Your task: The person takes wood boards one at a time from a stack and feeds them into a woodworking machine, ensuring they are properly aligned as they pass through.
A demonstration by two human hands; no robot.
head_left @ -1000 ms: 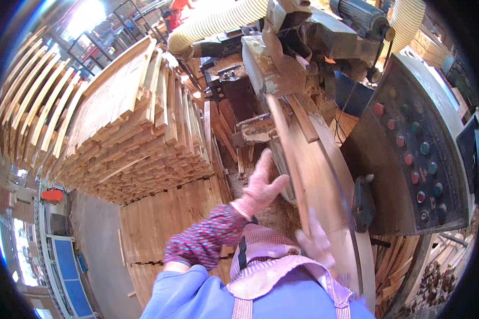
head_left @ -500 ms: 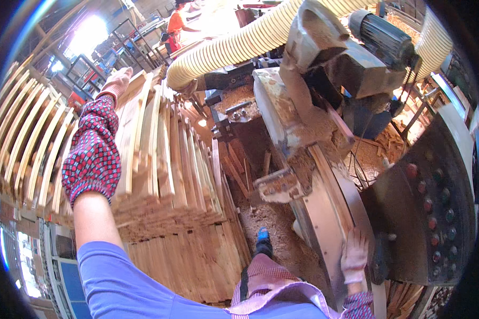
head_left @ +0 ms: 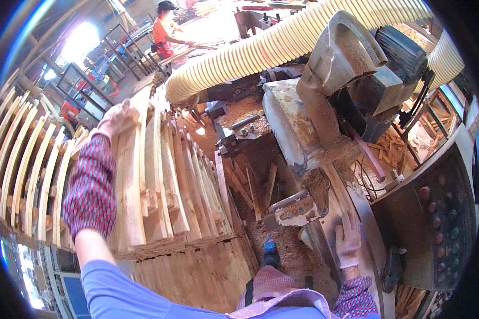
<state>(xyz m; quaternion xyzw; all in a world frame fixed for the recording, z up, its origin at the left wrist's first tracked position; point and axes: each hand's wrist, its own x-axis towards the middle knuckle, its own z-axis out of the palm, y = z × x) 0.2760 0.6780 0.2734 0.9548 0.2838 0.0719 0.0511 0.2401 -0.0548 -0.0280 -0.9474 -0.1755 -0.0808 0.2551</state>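
The boards [head_left: 165, 186] lie stacked side by side to the person's left, their long edges running away from the body. The left hand [head_left: 115, 119] rests at the stack's far end, the arm outstretched; whether its fingers grip a board I cannot tell. The right hand [head_left: 348, 240] lies with fingers extended and unclenched on the machine bed [head_left: 330, 222], by the near end of a wood strip [head_left: 339, 186]. Right of that hand stands the control panel [head_left: 426, 228]. Beyond the bed, a ribbed hose [head_left: 250, 53] crosses. Further off, a co-worker [head_left: 162, 34] in orange stands near a bright surface.
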